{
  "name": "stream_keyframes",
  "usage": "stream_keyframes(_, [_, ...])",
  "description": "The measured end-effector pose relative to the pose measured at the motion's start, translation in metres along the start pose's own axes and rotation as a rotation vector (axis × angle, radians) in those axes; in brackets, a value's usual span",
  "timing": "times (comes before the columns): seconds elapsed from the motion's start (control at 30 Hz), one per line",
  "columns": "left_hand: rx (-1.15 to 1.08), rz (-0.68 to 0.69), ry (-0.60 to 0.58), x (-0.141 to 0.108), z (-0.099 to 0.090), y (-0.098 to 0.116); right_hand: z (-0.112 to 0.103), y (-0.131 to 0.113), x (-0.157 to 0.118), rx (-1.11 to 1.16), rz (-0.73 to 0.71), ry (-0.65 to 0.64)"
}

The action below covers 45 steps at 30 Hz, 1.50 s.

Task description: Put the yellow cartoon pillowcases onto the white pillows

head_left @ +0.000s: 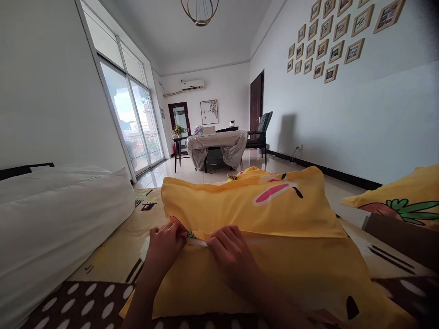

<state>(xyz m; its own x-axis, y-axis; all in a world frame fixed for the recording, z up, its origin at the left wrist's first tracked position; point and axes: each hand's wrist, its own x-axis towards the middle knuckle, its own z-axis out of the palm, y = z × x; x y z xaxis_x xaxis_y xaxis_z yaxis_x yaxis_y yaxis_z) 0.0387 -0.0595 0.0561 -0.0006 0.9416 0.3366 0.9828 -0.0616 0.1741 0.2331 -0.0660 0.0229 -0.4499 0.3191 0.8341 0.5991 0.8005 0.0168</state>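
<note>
A yellow pillowcase (274,214) with printed carrots and a pink-and-white pattern lies spread out in front of me, a fold running across its middle. My left hand (166,242) is closed on the cloth near its left side, beside a printed carrot. Just to the right, my right hand (231,249) has its fingers curled on the same fold. Between the two hands a thin whitish strip shows at the fold. The fingertips of both hands are partly hidden by the cloth.
A large white pillow or quilt (61,219) lies at the left. Under the pillowcase is a patterned blanket (113,253). More yellow cloth (408,196) rests on a brown box-like object (401,237) at the right. A covered table (217,139) and a black chair (262,132) stand farther back.
</note>
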Motion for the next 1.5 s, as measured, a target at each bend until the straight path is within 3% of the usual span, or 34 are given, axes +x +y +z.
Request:
stream_keyframes(0.23, [-0.057, 0.037, 0.023, 0.000, 0.000, 0.000, 0.000, -0.001, 0.002, -0.008, -0.011, 0.031])
stream_keyframes(0.67, [-0.036, -0.063, 0.039, 0.005, 0.002, -0.002, 0.003, 0.000, 0.001, -0.061, -0.034, -0.015])
stream_keyframes(0.93, [0.115, -0.128, 0.193, -0.001, -0.007, -0.006, 0.013, 0.010, -0.001, -0.088, -0.017, 0.007])
stream_keyframes(1.23, [0.151, -0.166, 0.189, -0.005, -0.016, -0.016, -0.012, 0.020, 0.005, -0.170, 0.177, 0.042])
stream_keyframes(1.4, [0.164, -0.181, 0.160, 0.002, -0.008, -0.015, -0.011, 0.043, 0.003, -0.187, 0.299, -0.128])
stream_keyframes(1.5, [0.161, -0.173, 0.077, 0.008, 0.003, -0.017, -0.002, 0.053, 0.001, -0.187, 0.335, -0.150])
